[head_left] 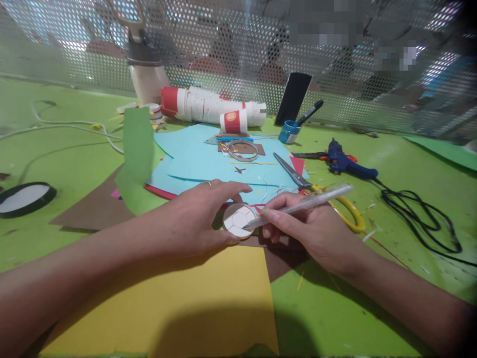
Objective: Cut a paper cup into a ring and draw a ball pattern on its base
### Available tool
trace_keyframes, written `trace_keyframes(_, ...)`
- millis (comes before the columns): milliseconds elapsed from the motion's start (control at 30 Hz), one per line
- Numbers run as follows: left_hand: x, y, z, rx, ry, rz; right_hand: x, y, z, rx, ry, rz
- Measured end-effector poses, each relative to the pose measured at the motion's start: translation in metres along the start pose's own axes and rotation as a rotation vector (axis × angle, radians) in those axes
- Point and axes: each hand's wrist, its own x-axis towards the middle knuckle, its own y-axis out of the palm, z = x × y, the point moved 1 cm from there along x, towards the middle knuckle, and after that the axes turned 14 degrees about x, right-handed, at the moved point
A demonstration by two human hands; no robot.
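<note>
My left hand [194, 219] curls round a small white paper disc [237, 219] drawn with football-like lines and pins it to the table between thumb and fingers. My right hand [305, 223] grips a clear-barrelled pen [305, 203] whose tip rests on the disc's right edge. The disc lies on brown paper [95, 209] next to a yellow sheet [186, 298]. Light blue paper [201, 159] spreads out just beyond my hands.
Yellow-handled scissors [294, 174] lie right of the blue paper, a blue glue gun [343, 160] with a black cord [417, 209] further right. Stacked paper cups [212, 107], a bottle [147, 69], a phone [292, 97] and a paint pot [288, 132] sit along the mesh wall. A green sheet [137, 149] stands at left.
</note>
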Motion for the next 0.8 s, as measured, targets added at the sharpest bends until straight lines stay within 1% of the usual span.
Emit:
trace_keyframes(333, -0.0005, -0.0038, -0.0032, -0.016, -0.007, 0.009, -0.0020, 0.0016, 0.0030, -0.041, -0.002, -0.017)
trace_keyframes(567, -0.0001, -0.0046, -0.0029, -0.029, -0.005, 0.020, -0.0015, 0.0012, 0.0015, -0.007, -0.034, -0.019)
trace_keyframes(800, 0.0006, -0.0054, -0.0053, -0.015, 0.005, 0.028, -0.0020, 0.0031, 0.0015, -0.014, -0.010, -0.014)
